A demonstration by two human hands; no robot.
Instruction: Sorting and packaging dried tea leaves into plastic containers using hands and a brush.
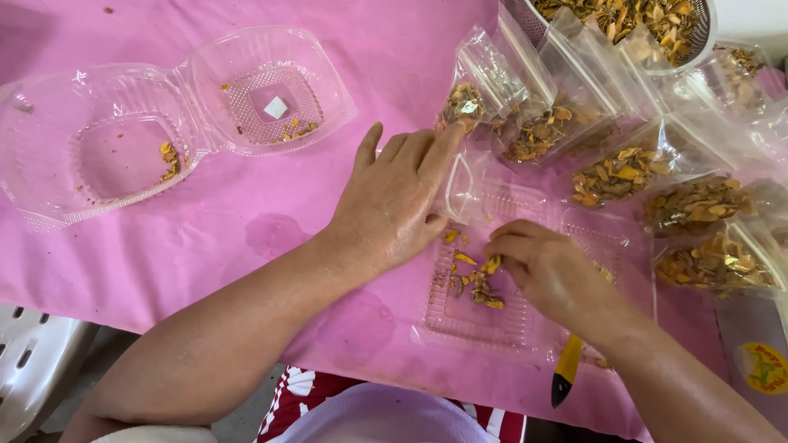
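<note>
**Dried yellow pieces gathered from a clear tray**

A shallow clear plastic tray [525,316] is seen at the lower centre of the frame, on a counter [271,213] covered with pink cloth. A few dried yellow-orange pieces [476,283] lie loose in the left part of this tray. The right hand [550,271] is bent over them, and its grip is narrow: the fingertips [497,250] are pinched together at the pieces, and at least one yellow piece seems to be held between them, though this cannot be told for sure. The left hand [394,201] lies flat and open, holding nothing; its fingers reach toward a small clear bag [476,90] in the upper centre, and the palm rests near the tray's left rim.

More filled bags [657,180] are spread along the right side of the frame, and a metal bowl [706,33] of the same material is at the upper right. An open clamshell box [164,123], almost without content, is at the upper left. A yellow-handled tool [565,369] sticks out below the right wrist.

For this step it is judged best that the pieces are pinched lightly, a few at one time, because they look brittle. The tray should be kept steady by the flat hand, so that it is not pushed over the cloth.
</note>
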